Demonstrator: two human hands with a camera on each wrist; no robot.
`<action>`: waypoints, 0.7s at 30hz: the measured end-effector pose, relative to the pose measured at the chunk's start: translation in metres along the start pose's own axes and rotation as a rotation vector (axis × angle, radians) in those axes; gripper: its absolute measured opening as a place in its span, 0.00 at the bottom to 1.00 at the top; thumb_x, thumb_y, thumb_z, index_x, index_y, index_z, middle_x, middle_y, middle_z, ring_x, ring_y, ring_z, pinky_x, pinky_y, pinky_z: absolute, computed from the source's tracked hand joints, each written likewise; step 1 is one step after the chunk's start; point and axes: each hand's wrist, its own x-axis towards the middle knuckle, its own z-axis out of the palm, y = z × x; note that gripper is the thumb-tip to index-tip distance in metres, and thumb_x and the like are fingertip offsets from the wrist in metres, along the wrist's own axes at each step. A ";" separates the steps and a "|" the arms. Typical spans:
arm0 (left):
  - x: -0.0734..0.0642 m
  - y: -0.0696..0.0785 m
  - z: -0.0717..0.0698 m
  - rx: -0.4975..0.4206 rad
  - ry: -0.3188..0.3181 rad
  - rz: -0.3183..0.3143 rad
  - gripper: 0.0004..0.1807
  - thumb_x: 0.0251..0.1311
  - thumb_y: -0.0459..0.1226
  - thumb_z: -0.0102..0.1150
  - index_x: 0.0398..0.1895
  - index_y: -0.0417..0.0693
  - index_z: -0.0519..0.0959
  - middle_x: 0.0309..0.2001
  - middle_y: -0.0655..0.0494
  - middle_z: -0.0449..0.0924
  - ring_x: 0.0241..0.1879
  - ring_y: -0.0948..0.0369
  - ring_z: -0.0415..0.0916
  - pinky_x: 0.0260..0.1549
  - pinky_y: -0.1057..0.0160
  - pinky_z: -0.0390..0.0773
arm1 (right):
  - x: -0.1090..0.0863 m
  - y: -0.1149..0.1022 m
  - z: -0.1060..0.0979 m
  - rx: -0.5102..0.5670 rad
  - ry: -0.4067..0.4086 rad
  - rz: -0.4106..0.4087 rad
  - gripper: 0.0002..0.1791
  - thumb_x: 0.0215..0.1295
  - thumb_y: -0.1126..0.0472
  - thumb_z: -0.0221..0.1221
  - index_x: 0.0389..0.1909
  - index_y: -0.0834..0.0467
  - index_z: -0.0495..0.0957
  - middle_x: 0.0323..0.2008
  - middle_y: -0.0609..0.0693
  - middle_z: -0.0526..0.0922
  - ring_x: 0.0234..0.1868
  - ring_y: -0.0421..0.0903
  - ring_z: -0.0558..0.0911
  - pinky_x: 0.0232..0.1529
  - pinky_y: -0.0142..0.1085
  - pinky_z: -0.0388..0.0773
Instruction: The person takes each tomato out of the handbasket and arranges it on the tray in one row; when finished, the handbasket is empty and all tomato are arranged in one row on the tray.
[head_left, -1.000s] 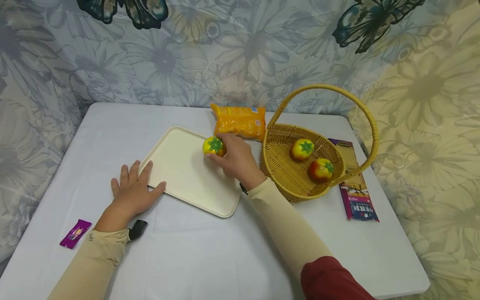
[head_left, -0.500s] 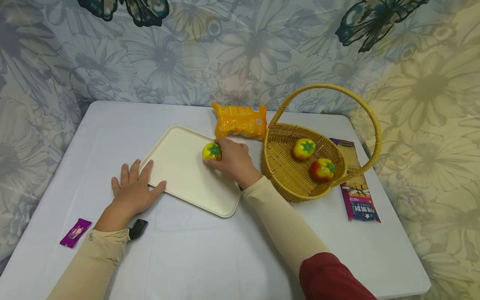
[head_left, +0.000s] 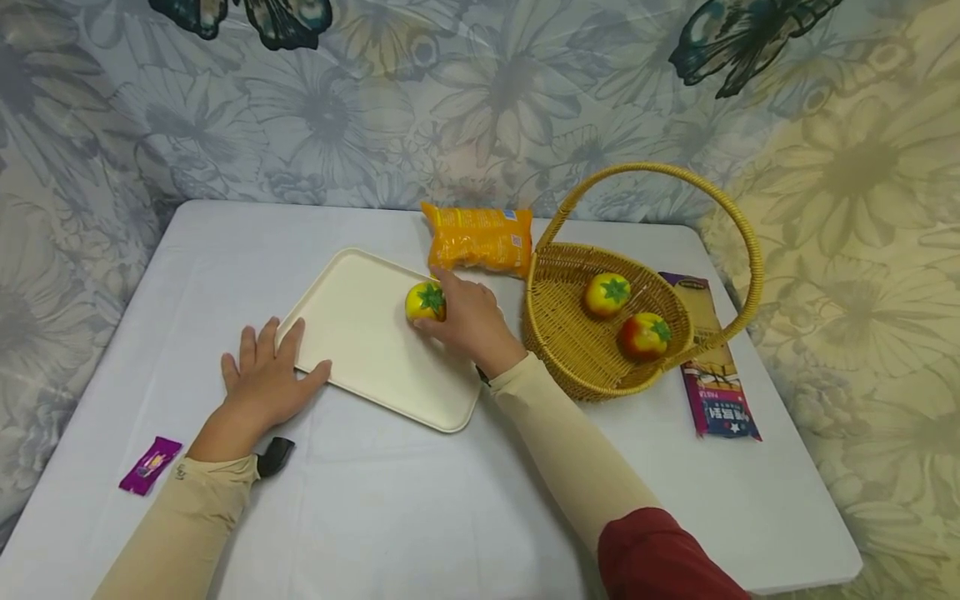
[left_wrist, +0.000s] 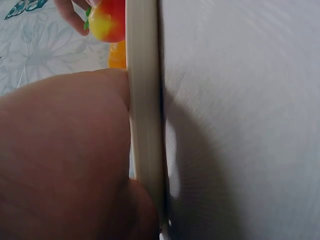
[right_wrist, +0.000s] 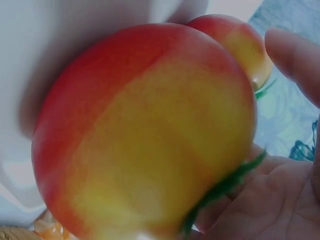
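Observation:
My right hand (head_left: 474, 321) is spread over red-and-yellow fruits with green leafy tops at the far right of the cream tray (head_left: 352, 333). The head view shows one fruit (head_left: 424, 302) between thumb and forefinger. In the right wrist view a large near fruit (right_wrist: 145, 135) lies in front of the palm (right_wrist: 270, 195), with a second fruit (right_wrist: 232, 45) behind it. The thumb stands apart from the near one there; other contact is partly hidden. My left hand (head_left: 262, 379) lies flat, fingers straight, at the tray's left corner, touching its rim (left_wrist: 145, 110).
A wicker basket (head_left: 558, 350) with a tall handle holds two similar fruits (head_left: 606, 295) right of the tray. An orange snack bag (head_left: 480, 242) lies behind. A pasta packet (head_left: 720, 375) sits right of the basket. A small purple packet (head_left: 150, 465) lies at the left.
My right hand has moved slightly lower at the tray's far right with the fruit. Its forefinger now reaches out straighter than half a second ago. The left hand has stayed still.

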 end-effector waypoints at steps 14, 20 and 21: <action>0.005 -0.005 0.005 0.018 0.006 0.011 0.53 0.75 0.65 0.45 0.87 0.42 0.40 0.83 0.29 0.27 0.79 0.29 0.15 0.65 0.21 0.19 | -0.013 0.005 -0.030 0.067 0.060 0.014 0.50 0.68 0.44 0.72 0.83 0.56 0.60 0.77 0.57 0.68 0.77 0.58 0.65 0.77 0.51 0.59; 0.004 -0.004 0.004 0.012 -0.001 0.013 0.54 0.74 0.66 0.44 0.87 0.42 0.40 0.83 0.29 0.26 0.79 0.29 0.14 0.65 0.21 0.19 | -0.022 0.011 -0.041 0.104 0.097 0.025 0.49 0.68 0.45 0.72 0.82 0.57 0.60 0.78 0.55 0.67 0.79 0.57 0.64 0.78 0.51 0.58; 0.004 -0.003 0.004 0.011 -0.002 0.013 0.54 0.74 0.66 0.44 0.87 0.42 0.40 0.83 0.29 0.26 0.79 0.29 0.14 0.65 0.21 0.19 | -0.023 0.012 -0.043 0.112 0.103 0.026 0.49 0.68 0.45 0.72 0.82 0.57 0.60 0.78 0.56 0.67 0.79 0.57 0.64 0.78 0.51 0.58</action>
